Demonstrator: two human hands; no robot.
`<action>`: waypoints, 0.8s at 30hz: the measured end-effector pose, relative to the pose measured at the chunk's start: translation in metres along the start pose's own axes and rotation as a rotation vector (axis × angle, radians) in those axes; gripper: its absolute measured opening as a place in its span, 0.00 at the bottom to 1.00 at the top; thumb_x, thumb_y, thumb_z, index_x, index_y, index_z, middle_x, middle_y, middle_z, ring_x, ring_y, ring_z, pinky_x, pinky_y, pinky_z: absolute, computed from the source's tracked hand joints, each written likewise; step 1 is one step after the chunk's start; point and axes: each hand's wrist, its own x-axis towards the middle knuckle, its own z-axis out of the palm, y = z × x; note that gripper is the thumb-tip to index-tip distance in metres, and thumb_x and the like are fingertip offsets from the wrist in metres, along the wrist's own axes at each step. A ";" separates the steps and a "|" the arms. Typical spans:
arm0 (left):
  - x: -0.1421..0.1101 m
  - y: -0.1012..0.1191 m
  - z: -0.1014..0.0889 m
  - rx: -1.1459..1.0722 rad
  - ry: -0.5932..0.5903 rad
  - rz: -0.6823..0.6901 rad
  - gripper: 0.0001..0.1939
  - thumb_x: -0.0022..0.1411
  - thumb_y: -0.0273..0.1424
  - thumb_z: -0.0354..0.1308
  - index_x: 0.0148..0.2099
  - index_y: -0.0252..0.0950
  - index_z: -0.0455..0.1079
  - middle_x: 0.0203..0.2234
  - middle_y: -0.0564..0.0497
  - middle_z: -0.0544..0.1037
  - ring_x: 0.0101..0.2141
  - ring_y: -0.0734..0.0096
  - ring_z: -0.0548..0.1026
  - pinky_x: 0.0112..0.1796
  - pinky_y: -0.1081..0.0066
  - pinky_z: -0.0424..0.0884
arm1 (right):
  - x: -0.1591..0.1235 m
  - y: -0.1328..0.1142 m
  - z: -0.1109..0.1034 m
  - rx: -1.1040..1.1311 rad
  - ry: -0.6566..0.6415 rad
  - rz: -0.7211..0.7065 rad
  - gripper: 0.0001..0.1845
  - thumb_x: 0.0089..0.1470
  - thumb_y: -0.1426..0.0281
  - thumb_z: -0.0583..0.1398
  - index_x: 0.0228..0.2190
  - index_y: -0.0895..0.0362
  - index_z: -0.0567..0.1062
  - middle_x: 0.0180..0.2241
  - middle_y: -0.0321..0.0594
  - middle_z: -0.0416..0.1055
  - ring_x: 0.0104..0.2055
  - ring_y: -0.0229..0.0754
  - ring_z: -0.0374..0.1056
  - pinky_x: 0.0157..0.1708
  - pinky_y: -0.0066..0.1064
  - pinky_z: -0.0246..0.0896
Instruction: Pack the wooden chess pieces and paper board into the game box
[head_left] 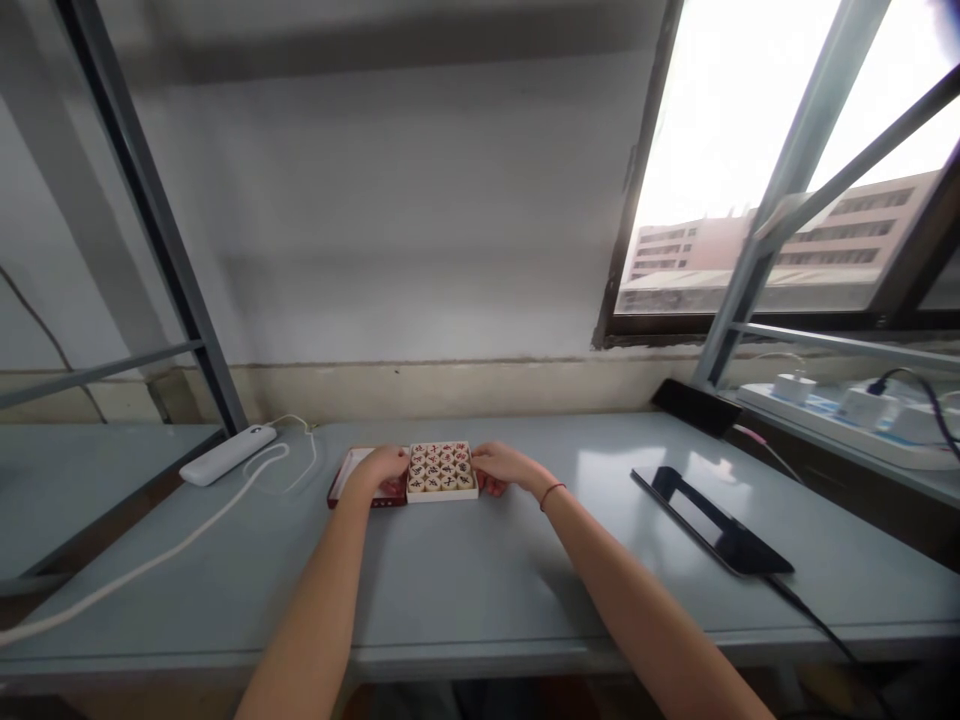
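Observation:
A white open box stands on the desk, filled with rows of round Chinese chess pieces marked in red and black characters. My left hand is closed at the box's left side, its fingers curled over the inner edge of a dark red lid. That lid lies hollow side up against the box, partly hidden by the hand. On the opposite side my right hand grips the box's right edge, the thumb and forefinger at the rim and the other fingers curled under.
A white power strip with a cable lies at the left. Toward the right are a dark tablet with a black cord and a black phone-like object. Another power strip holds plugs. Metal posts rise from the desk.

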 end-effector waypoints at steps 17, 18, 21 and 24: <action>-0.005 0.013 0.010 0.231 0.320 0.104 0.19 0.61 0.38 0.44 0.41 0.38 0.74 0.40 0.41 0.73 0.41 0.59 0.72 0.40 0.68 0.65 | 0.011 -0.001 0.017 -0.034 0.017 -0.029 0.06 0.48 0.73 0.52 0.26 0.60 0.69 0.16 0.34 0.68 0.13 0.31 0.60 0.13 0.21 0.58; -0.005 0.014 0.011 0.236 0.327 0.109 0.19 0.61 0.38 0.44 0.41 0.37 0.74 0.40 0.41 0.73 0.40 0.59 0.72 0.39 0.68 0.66 | 0.012 0.000 0.017 -0.033 0.014 -0.034 0.06 0.48 0.72 0.52 0.26 0.60 0.69 0.16 0.34 0.68 0.13 0.31 0.60 0.13 0.21 0.58; -0.006 0.015 0.012 0.253 0.349 0.110 0.18 0.61 0.38 0.45 0.40 0.36 0.74 0.39 0.41 0.73 0.39 0.60 0.72 0.37 0.69 0.66 | 0.014 0.003 0.016 -0.029 0.013 -0.042 0.07 0.47 0.72 0.52 0.27 0.60 0.69 0.16 0.34 0.68 0.13 0.31 0.61 0.13 0.21 0.59; -0.006 0.015 0.013 0.262 0.360 0.105 0.17 0.61 0.36 0.45 0.39 0.34 0.73 0.39 0.41 0.73 0.39 0.59 0.72 0.36 0.70 0.66 | 0.014 0.003 0.017 -0.037 0.021 -0.045 0.06 0.47 0.73 0.52 0.26 0.59 0.69 0.16 0.33 0.68 0.13 0.31 0.60 0.13 0.21 0.59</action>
